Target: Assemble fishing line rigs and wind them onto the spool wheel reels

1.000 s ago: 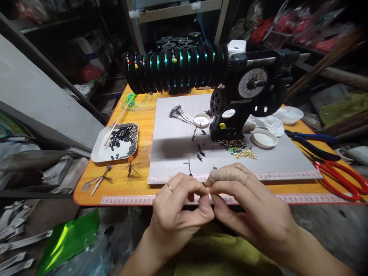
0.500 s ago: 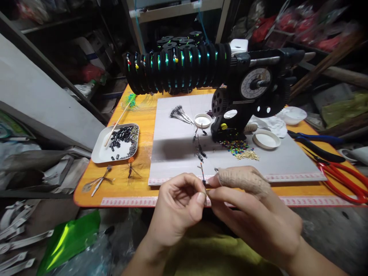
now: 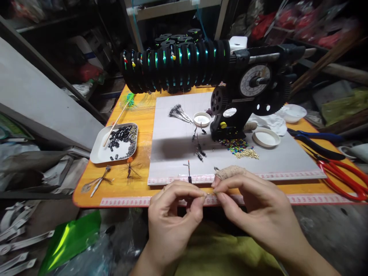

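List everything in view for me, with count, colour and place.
table: one, orange, centre
board: one, pale grey, on table
tray: one, white, table's left
cylinders: many, black, in tray
stick: one, tan, leaning into tray
machine: one, black, on board
spools: many, black, on machine
beads: many, multicoloured, by machine's base
dishes: two, white, on board
bowl: one, white, back right
pliers: one, blue-black, right
scissors: one, red-handled, right
sheet: one, green, lower left
Background clutter: uncountable
left hand, right hand: bare, fingertips pinched, front; anything held is too small to identify
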The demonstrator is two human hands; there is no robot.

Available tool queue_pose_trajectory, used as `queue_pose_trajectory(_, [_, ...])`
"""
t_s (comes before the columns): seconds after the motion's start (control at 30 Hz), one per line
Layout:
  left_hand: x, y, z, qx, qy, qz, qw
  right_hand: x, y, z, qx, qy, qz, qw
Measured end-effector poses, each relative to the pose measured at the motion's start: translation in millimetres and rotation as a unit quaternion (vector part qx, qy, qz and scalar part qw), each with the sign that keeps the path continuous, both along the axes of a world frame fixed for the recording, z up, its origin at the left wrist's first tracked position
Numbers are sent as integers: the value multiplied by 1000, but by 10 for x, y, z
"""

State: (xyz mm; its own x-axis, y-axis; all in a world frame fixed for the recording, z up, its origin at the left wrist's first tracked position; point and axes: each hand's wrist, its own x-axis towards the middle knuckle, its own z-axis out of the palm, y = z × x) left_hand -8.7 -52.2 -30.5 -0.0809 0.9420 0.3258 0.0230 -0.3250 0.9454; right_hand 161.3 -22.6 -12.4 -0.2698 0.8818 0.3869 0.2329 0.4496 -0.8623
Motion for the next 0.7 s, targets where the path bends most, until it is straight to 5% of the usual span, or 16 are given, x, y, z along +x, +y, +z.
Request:
queue_pose_trajectory(0.27, [-22, -39, 22, -21, 82, -21, 996, 15, -59, 0, -34, -30, 14, 999])
queue_pose_trajectory(0.47, [-7, -5, 38, 128, 206, -14, 970, 21, -78, 15, -23, -42, 27, 999])
queue_pose_trajectory(0.7, [56, -34, -117, 97, 86, 15, 991, 17, -107, -15, -52, -18, 39, 998])
